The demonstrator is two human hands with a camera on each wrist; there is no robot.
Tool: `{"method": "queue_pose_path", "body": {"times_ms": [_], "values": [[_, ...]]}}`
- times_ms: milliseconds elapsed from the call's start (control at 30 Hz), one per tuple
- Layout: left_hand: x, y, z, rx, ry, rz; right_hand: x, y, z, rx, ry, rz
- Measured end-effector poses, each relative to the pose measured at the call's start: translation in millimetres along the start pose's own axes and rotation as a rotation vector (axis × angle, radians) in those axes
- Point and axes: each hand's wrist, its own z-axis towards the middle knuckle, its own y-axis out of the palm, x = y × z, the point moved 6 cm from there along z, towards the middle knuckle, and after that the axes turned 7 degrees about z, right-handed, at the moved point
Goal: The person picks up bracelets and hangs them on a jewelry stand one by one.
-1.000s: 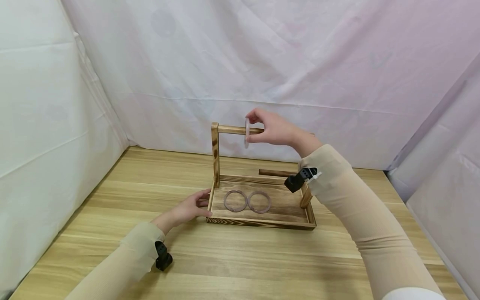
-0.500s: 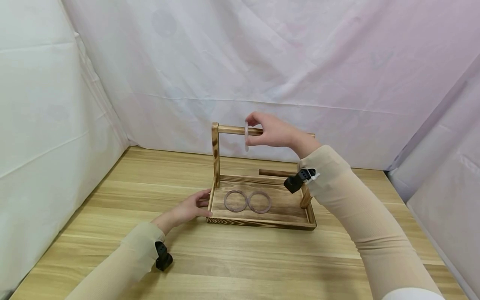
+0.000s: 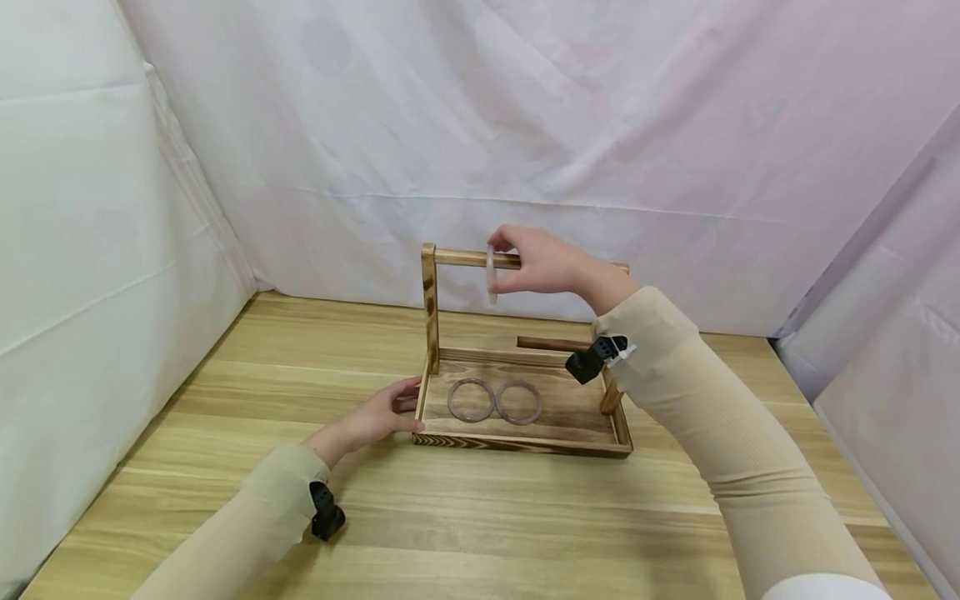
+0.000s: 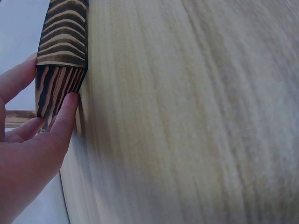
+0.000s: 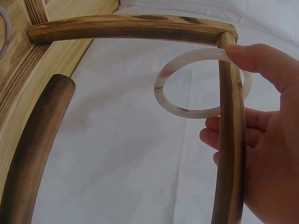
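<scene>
A pale translucent bangle (image 3: 491, 283) hangs from my right hand (image 3: 551, 262), pinched between thumb and fingers. The top bar (image 5: 231, 140) of a wooden bangle stand runs through the ring, as the right wrist view shows. Two more mauve bangles, a left one (image 3: 450, 408) and a right one (image 3: 539, 408), lie flat side by side in the stand's tray (image 3: 525, 448). At the tray's left end my left hand (image 3: 372, 415) rests with fairly straight fingers, the thumb at the front corner and the other fingers against the side wall.
A left post (image 3: 431, 312) and a right post (image 3: 612, 393) carry the top bar. Behind the tray is a lower dark bar (image 3: 551, 343), with one end free in the right wrist view. White cloth (image 3: 360, 150) hangs around the wooden table (image 3: 420, 525).
My right hand has lowered the bangle slightly and shifted it a little left along the top bar. The left hand, the tray and the two lying bangles keep their places.
</scene>
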Motion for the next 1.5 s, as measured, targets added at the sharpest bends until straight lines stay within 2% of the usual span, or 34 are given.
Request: {"method": "queue_pose_path", "body": {"times_ms": [200,700,1500], "values": [[0.2,-0.1,-0.3,0.002,-0.002,-0.002,-1,-0.7,-1,-0.001,0.001,-0.024],[2.6,-2.0,0.5,0.002,-0.017,0.011,2,-12.2,-14,0.099,-0.021,-0.045],[0.7,-5.1,2.7,0.007,-0.017,-0.002,8,-10.9,-52,0.159,-0.157,-0.069]]}}
